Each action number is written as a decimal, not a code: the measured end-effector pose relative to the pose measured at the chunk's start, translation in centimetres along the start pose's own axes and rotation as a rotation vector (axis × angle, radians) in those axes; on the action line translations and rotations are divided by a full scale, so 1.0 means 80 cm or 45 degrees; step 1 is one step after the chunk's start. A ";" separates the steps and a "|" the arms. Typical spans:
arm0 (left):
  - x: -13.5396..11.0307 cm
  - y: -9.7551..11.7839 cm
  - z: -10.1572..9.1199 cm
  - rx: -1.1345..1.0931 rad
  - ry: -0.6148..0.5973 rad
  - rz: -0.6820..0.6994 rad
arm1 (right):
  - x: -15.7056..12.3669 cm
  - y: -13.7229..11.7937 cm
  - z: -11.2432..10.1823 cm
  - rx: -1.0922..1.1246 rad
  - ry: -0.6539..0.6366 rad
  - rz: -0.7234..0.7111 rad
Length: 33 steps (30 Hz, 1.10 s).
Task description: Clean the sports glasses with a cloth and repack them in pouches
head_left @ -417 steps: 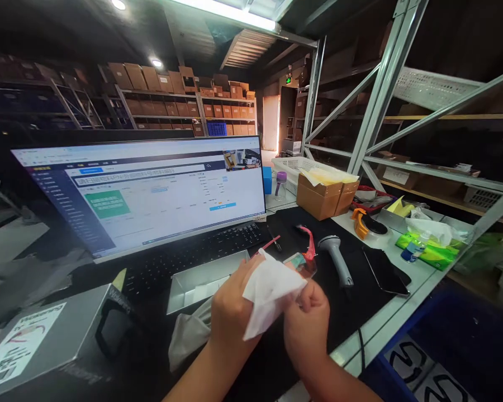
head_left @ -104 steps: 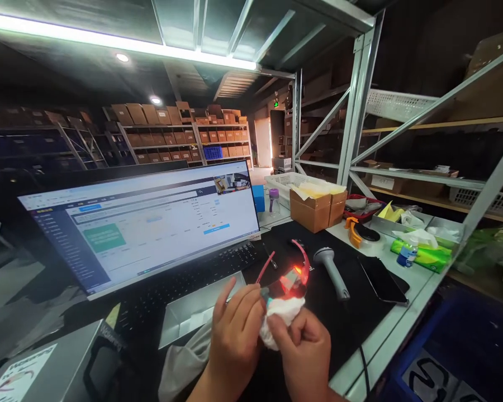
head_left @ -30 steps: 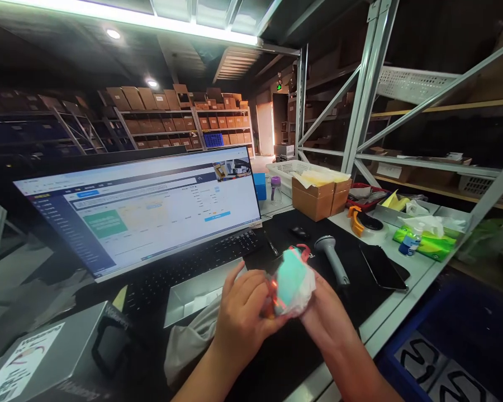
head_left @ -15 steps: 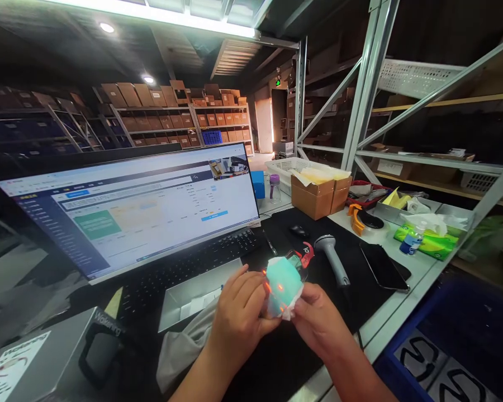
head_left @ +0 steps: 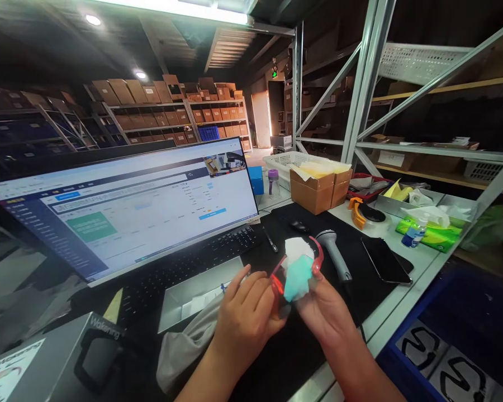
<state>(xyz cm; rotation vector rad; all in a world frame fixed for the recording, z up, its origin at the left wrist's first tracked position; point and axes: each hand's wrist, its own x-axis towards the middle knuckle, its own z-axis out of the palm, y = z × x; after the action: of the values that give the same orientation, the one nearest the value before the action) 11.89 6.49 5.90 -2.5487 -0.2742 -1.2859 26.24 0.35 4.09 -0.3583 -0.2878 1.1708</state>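
Over the black desk mat, my left hand [head_left: 249, 304] is closed with its fingers on what looks like a pair of red-framed glasses [head_left: 318, 255], mostly covered. My right hand [head_left: 324, 307] is closed around a teal and white cloth [head_left: 298, 276] that wraps over the middle of the glasses. One curved red end sticks up beside my right fingertips, and another red part shows by my left fingers. Below my left wrist lies a grey fabric pouch [head_left: 188, 352]. An open grey box tray [head_left: 171, 304] with white papers stands just behind it.
A monitor [head_left: 159, 212] and keyboard [head_left: 151, 279] stand at left, a grey Wakening box [head_left: 62, 357] in front. To the right lie a barcode scanner [head_left: 335, 257], a phone [head_left: 385, 259], a tape dispenser [head_left: 358, 215] and a blue bottle [head_left: 414, 233]. Cardboard boxes [head_left: 312, 192] stand behind.
The glasses and cloth have turned and moved slightly right and up. More white cloth and the curved red end now show. My right hand has rolled palm upward.
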 end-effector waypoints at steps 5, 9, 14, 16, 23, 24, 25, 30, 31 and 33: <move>-0.002 0.002 -0.003 -0.016 0.075 0.007 | -0.015 0.009 -0.005 -0.406 -0.227 -0.117; -0.002 0.001 -0.004 -0.051 0.092 0.057 | -0.022 0.006 -0.006 -0.601 -0.347 -0.135; -0.003 0.006 0.000 -0.036 0.092 0.049 | -0.016 -0.006 -0.007 -0.247 -0.131 -0.062; -0.004 0.008 0.000 -0.033 0.094 0.037 | -0.016 -0.007 -0.009 -0.280 -0.151 -0.085; -0.004 0.005 -0.002 -0.053 0.081 0.048 | -0.022 -0.007 -0.013 -0.764 -0.370 -0.156; -0.003 0.005 -0.002 -0.042 0.080 0.052 | -0.022 -0.008 -0.013 -0.672 -0.305 -0.119; -0.003 0.006 -0.001 -0.032 0.076 0.049 | -0.020 -0.010 -0.013 -0.564 -0.218 -0.087; -0.002 0.009 -0.003 -0.041 0.083 0.007 | -0.020 -0.014 -0.006 -0.597 -0.147 -0.148; -0.002 0.009 -0.004 -0.048 0.092 0.010 | -0.021 -0.014 -0.005 -0.731 -0.233 -0.212; -0.002 0.009 -0.006 -0.059 0.096 0.009 | -0.024 -0.014 -0.004 -0.963 -0.396 -0.319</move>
<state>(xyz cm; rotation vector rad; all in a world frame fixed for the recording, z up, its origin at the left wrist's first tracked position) 11.67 5.69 5.95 -2.5297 -0.2224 -1.3975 26.62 -1.84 4.16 -0.7735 -1.0288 0.8307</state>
